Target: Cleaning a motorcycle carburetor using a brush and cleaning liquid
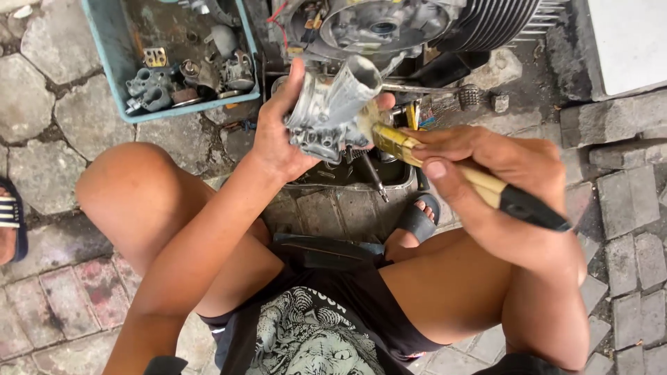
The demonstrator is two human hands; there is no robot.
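- Left hand (278, 142) grips a grey, grimy cast-metal carburetor body (332, 111), held above a dark tray (399, 177).
- Right hand (504, 163) is closed around a brush (445, 167) with a yellow-black handle, its bristles touching the carburetor.

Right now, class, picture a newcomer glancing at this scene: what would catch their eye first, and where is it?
At the centre, the left hand grips a grey metal engine part while the right hand works a yellow-handled brush against it. Above sits a finned engine, and at upper left a blue tray holds small metal parts.
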